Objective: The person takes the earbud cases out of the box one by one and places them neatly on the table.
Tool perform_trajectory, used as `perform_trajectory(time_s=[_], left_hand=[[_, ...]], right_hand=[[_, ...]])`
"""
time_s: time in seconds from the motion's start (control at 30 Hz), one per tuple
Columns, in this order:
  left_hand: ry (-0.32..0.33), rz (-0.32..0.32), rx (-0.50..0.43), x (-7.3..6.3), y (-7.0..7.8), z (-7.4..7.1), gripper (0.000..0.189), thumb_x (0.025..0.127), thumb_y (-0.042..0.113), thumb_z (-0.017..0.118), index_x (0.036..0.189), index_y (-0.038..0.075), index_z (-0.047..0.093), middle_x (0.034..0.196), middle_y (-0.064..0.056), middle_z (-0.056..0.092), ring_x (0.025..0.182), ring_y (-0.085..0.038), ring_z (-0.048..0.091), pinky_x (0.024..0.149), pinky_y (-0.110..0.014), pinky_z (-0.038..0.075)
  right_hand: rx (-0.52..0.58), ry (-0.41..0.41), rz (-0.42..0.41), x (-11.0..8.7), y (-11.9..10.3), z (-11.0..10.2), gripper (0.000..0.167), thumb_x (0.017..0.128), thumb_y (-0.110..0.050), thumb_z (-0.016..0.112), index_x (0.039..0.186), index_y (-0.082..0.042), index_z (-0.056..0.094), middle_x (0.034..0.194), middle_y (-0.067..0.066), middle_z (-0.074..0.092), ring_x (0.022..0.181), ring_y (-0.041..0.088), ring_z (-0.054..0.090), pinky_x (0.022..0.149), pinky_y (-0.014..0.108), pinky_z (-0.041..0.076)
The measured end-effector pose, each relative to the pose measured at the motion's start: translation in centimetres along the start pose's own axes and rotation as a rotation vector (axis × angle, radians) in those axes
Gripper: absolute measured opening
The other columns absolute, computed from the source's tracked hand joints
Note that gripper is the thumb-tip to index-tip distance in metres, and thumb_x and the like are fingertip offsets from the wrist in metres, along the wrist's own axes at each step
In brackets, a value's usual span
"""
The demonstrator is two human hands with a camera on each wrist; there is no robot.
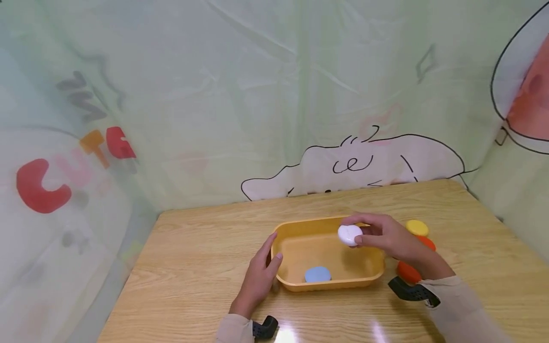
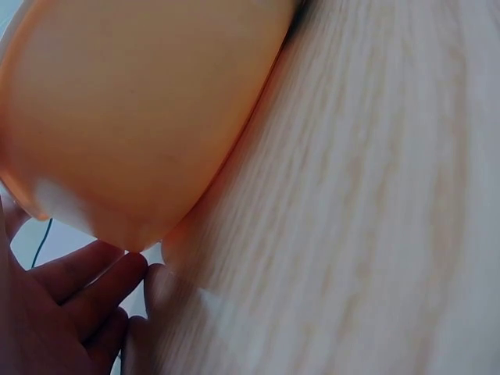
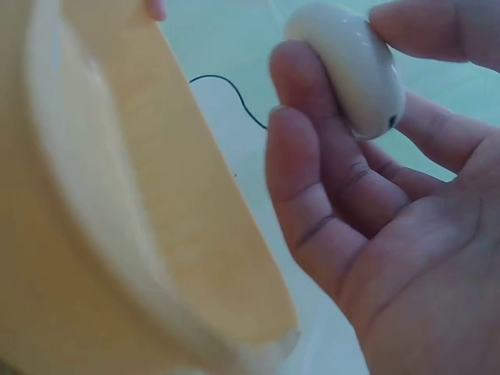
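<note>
A glossy white rounded disc (image 1: 349,235) is pinched between the thumb and fingers of my right hand (image 1: 388,237), held over the right part of a yellow-orange tray (image 1: 328,286). The right wrist view shows the white disc (image 3: 351,70) edge-on, with a small dark mark on its side. At the left end of the tray rests my left hand (image 1: 259,277), its fingers fairly straight along the outside and its thumb near the rim. Inside the tray a light blue rounded piece (image 1: 318,274) lies by the near wall.
To the right of the tray, partly behind my right hand and forearm, lie a yellow disc (image 1: 417,227), an orange-red one (image 1: 427,243) and a red one (image 1: 408,272). They sit on a wooden table (image 1: 193,267). A printed curtain (image 1: 214,119) hangs behind its far edge.
</note>
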State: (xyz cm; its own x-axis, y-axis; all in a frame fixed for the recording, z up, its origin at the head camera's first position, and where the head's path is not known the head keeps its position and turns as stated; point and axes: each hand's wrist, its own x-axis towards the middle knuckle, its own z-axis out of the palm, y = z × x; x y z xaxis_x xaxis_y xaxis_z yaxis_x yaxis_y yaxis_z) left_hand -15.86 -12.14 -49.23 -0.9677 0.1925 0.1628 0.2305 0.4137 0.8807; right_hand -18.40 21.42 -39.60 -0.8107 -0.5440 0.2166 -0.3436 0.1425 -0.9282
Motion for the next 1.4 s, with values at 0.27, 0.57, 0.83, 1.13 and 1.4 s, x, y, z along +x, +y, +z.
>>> perform_trajectory(time_s=[0.27,0.57,0.83,1.13,1.4], left_hand=[[-0.003,0.010,0.003,0.3,0.0,0.5,0.056,0.105,0.036,0.049,0.158,0.034,0.031,0.159,0.009,0.031,0.147,-0.014,0.027,0.119,-0.044,0.025],[-0.002,-0.002,0.013,0.1,0.1,0.4,0.055,0.105,0.040,0.049,0.157,0.037,0.031,0.160,0.010,0.031,0.147,-0.014,0.027,0.119,-0.044,0.026],[-0.007,0.003,0.004,0.1,0.0,0.2,0.055,0.106,0.037,0.049,0.157,0.035,0.030,0.160,0.009,0.030,0.147,-0.014,0.027,0.119,-0.043,0.025],[0.002,0.000,0.005,0.1,0.0,0.0,0.055,0.106,0.035,0.049,0.157,0.035,0.030,0.160,0.009,0.030,0.147,-0.014,0.027,0.119,-0.044,0.026],[0.004,0.001,0.013,0.2,0.1,0.0,0.055,0.106,0.033,0.049,0.158,0.034,0.030,0.160,0.009,0.031,0.147,-0.014,0.027,0.119,-0.044,0.025]], right_hand=[[-0.066,0.092,0.057,-2.3,0.7,-1.1,0.036,0.099,-0.006,0.062,0.133,0.003,0.059,0.127,0.017,0.058,0.095,0.020,0.068,0.078,0.032,0.060],[-0.120,0.140,0.125,-4.0,1.7,-2.2,0.039,0.100,-0.010,0.061,0.137,0.002,0.056,0.121,0.003,0.064,0.095,0.015,0.065,0.079,0.028,0.059],[-0.167,0.186,0.212,-5.2,1.9,-2.8,0.044,0.099,-0.017,0.065,0.139,-0.001,0.056,0.129,0.009,0.059,0.100,0.009,0.065,0.078,0.036,0.061],[-0.177,0.205,0.166,-5.7,2.7,-3.6,0.040,0.099,-0.012,0.063,0.137,0.002,0.057,0.125,-0.020,0.058,0.103,0.003,0.064,0.080,0.027,0.059],[-0.332,0.250,0.238,-6.5,3.1,-4.8,0.043,0.099,-0.021,0.065,0.138,-0.003,0.058,0.133,-0.002,0.060,0.104,-0.009,0.055,0.080,0.017,0.054]])
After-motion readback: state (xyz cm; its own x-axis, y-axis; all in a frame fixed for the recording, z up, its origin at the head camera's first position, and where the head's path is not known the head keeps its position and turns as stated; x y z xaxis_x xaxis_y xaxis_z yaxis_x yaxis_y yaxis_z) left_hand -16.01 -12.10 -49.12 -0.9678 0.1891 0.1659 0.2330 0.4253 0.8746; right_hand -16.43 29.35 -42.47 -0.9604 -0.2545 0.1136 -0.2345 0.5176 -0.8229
